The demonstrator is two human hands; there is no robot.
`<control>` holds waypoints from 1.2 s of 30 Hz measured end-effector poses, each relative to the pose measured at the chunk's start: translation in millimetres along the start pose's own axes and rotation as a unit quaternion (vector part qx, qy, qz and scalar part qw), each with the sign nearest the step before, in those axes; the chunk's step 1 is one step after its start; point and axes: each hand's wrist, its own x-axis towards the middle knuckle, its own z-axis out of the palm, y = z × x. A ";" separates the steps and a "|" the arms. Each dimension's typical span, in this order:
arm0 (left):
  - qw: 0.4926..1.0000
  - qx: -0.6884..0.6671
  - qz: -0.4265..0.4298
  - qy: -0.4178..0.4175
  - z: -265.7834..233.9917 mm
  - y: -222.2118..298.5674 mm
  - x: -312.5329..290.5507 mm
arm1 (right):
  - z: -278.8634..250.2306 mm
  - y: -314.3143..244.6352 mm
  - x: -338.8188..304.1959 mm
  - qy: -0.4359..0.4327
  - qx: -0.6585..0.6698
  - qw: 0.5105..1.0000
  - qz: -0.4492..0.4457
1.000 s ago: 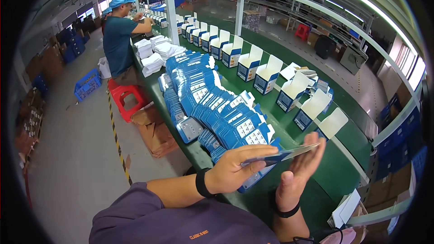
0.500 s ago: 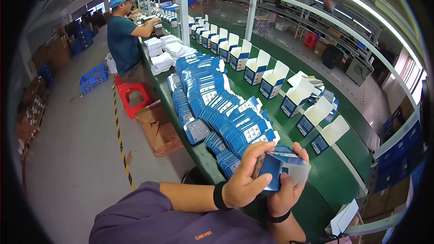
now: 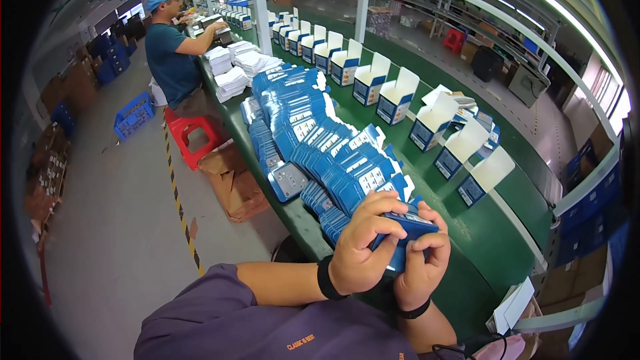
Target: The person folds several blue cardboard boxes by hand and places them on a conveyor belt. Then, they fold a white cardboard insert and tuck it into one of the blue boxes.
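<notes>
Your left hand (image 3: 365, 245) and right hand (image 3: 425, 258) grip a blue carton (image 3: 419, 228) by the near end of the flat-carton pile (image 3: 321, 147). You're apparently folding it; the next move likely needs even pressure.

To the right of our hands (image 3: 360, 253) we have free room over the counter (image 3: 487, 250). Ahead and to the left, the heap of cartons (image 3: 303, 127) blocks the low way. Between this heap and the row of boxes (image 3: 393, 103) we see one lane, becoming narrow toward the post (image 3: 261, 13).
</notes>
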 end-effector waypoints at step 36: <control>0.824 0.436 -0.132 -0.337 -5.3 -56.0 -22.1 | -246.6 93.5 72.1 0.271 -0.641 0.709 0.115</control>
